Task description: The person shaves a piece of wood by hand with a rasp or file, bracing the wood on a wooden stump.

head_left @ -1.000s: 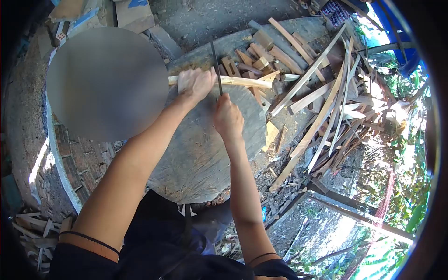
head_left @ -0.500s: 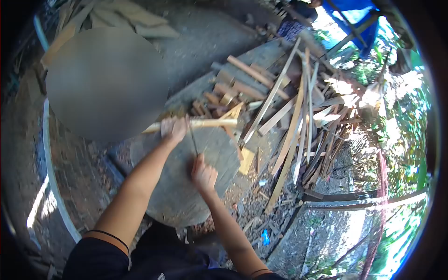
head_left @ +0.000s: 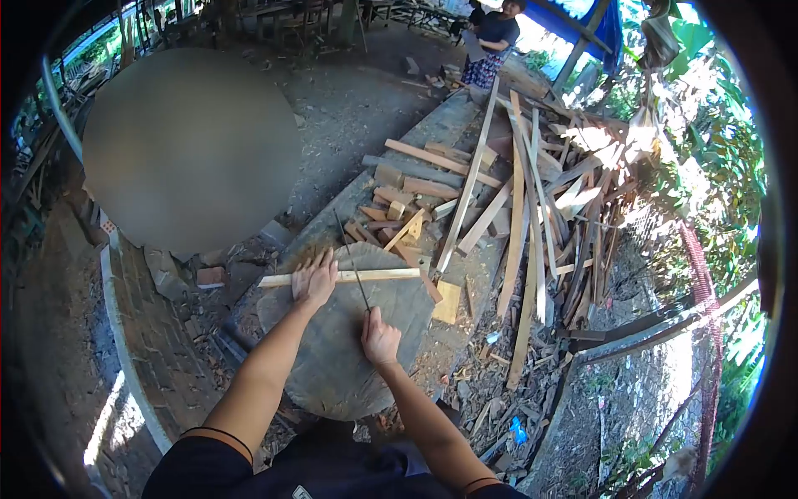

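Right hand, clamped on the tool, has pushed it past the stick beside left hand's draped fingers, grip unclear: likely mid-stroke.

my left hand lies over a pale wood strip on a round wooden block; my right hand grips a thin dark blade crossing the strip. scrap wood lies heaped beyond, near a standing person.
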`<state>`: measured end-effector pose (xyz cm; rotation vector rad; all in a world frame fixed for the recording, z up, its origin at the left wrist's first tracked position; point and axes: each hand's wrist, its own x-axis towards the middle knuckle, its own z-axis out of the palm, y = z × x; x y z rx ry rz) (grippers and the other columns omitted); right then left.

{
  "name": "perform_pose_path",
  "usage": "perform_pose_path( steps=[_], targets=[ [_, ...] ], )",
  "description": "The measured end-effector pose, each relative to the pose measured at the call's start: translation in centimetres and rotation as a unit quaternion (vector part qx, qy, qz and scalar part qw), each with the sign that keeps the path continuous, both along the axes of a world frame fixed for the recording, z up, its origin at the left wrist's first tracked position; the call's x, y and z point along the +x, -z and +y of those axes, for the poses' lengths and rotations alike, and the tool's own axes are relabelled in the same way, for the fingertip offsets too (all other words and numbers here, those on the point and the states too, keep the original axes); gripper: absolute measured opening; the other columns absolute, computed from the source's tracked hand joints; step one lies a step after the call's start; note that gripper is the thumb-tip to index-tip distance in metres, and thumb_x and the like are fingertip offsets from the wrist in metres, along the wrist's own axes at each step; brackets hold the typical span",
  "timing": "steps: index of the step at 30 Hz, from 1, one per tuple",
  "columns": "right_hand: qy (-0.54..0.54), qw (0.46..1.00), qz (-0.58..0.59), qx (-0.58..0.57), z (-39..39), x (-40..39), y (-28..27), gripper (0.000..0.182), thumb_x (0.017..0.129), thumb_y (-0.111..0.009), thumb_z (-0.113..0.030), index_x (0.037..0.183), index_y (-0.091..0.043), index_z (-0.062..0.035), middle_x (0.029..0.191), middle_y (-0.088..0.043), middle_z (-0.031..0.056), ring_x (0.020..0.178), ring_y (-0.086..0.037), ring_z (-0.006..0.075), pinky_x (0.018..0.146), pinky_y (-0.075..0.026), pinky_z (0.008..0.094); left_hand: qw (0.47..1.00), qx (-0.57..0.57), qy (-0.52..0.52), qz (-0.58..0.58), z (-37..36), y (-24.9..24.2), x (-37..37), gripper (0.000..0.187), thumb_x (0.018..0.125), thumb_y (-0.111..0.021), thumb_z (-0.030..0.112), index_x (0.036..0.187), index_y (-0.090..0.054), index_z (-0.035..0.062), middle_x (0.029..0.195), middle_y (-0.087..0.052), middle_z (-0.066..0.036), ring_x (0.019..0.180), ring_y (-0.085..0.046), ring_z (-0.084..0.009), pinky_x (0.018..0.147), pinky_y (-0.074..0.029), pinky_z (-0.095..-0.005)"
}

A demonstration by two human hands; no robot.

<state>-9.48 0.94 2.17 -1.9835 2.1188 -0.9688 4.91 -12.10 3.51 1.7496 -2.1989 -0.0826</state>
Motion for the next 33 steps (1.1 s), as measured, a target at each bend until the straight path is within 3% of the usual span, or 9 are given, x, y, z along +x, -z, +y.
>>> perform_pose_path(
  steps=[5,12,20,21,22,24,25,27,33],
  targets=[
    [0.001,1.000,0.014,0.011,-0.1,0.1,0.1,0.017,0.095,-0.047,-0.021,0.084,-0.046,-0.0076,0.052,-0.057,0.0155,0.047,-0.058,0.0355,0.043,-0.045,0.0454,1.000,0.015,0.008,0.005,0.2,0.2,0.3,0.045,0.096,-0.039,0.036,0.135,-0.048,0.0144,0.138,-0.049,-0.008,0.116,-0.054,-0.0332,0.098,-0.040,-0.0463],
    [0.009,1.000,0.026,-0.007,-0.2,0.1,0.7,0.014,0.094,-0.050,-0.021,0.085,-0.048,-0.0111,0.054,-0.058,0.0109,0.047,-0.059,0.0306,0.041,-0.044,0.0418,0.999,-0.027,0.015,0.021,0.1,0.7,0.4,0.043,0.095,-0.042,0.035,0.131,-0.052,0.0151,0.133,-0.054,-0.007,0.110,-0.057,-0.0338,0.096,-0.042,-0.0465],
    [0.012,1.000,0.022,-0.001,-0.3,0.1,0.3,0.013,0.093,-0.050,-0.019,0.084,-0.048,-0.0100,0.054,-0.057,0.0121,0.047,-0.059,0.0316,0.042,-0.045,0.0419,1.000,-0.026,0.000,-0.001,-0.3,1.0,0.2,0.044,0.095,-0.040,0.036,0.132,-0.051,0.0139,0.131,-0.055,-0.007,0.107,-0.059,-0.0320,0.093,-0.043,-0.0457],
    [0.013,1.000,0.024,-0.013,-0.4,0.0,0.3,0.013,0.093,-0.051,-0.019,0.083,-0.048,-0.0099,0.053,-0.057,0.0123,0.047,-0.059,0.0318,0.042,-0.045,0.0420,1.000,-0.008,-0.013,0.005,-0.5,0.2,0.0,0.043,0.096,-0.039,0.037,0.128,-0.054,0.0132,0.125,-0.059,-0.008,0.103,-0.061,-0.0309,0.088,-0.045,-0.0457],
    [0.014,0.999,0.023,-0.021,-0.2,0.1,0.5,0.013,0.093,-0.051,-0.018,0.083,-0.048,-0.0098,0.053,-0.057,0.0126,0.047,-0.059,0.0321,0.042,-0.044,0.0420,0.998,-0.017,-0.047,0.028,-1.2,0.3,-0.4,0.041,0.096,-0.039,0.039,0.111,-0.065,0.0113,0.105,-0.067,-0.012,0.092,-0.065,-0.0308,0.080,-0.048,-0.0451],
    [0.011,1.000,0.020,-0.001,-0.1,0.1,0.6,0.013,0.093,-0.051,-0.018,0.083,-0.048,-0.0099,0.053,-0.056,0.0127,0.047,-0.059,0.0323,0.041,-0.044,0.0420,0.996,0.064,-0.058,0.027,-2.4,-0.9,-0.8,0.044,0.096,-0.038,0.041,0.091,-0.070,0.0100,0.085,-0.070,-0.014,0.080,-0.067,-0.0314,0.073,-0.050,-0.0439],
    [0.015,1.000,0.019,0.003,-0.2,0.1,0.6,0.013,0.093,-0.051,-0.018,0.083,-0.048,-0.0100,0.053,-0.056,0.0128,0.046,-0.059,0.0325,0.041,-0.044,0.0420,0.995,0.077,-0.063,0.023,-2.6,-0.9,-1.1,0.044,0.096,-0.038,0.041,0.091,-0.070,0.0100,0.085,-0.070,-0.014,0.080,-0.067,-0.0314,0.073,-0.050,-0.0439],
    [0.011,1.000,0.017,0.011,-0.3,0.3,0.4,0.013,0.093,-0.051,-0.018,0.082,-0.048,-0.0100,0.052,-0.056,0.0127,0.046,-0.058,0.0326,0.041,-0.044,0.0420,0.996,0.026,-0.078,0.025,-2.7,-0.6,-2.0,0.050,0.096,-0.038,0.040,0.072,-0.070,0.0095,0.072,-0.068,-0.015,0.070,-0.067,-0.0331,0.069,-0.050,-0.0435],
    [-0.023,0.995,0.048,0.085,-1.2,0.2,-1.2,0.013,0.093,-0.050,-0.018,0.083,-0.049,-0.0093,0.052,-0.057,0.0151,0.046,-0.059,0.0342,0.041,-0.044,0.0427,0.995,0.038,-0.092,0.028,-3.0,-0.5,-2.0,0.052,0.096,-0.038,0.036,0.064,-0.069,0.0079,0.069,-0.067,-0.016,0.069,-0.067,-0.0344,0.069,-0.050,-0.0438]
  ],
)
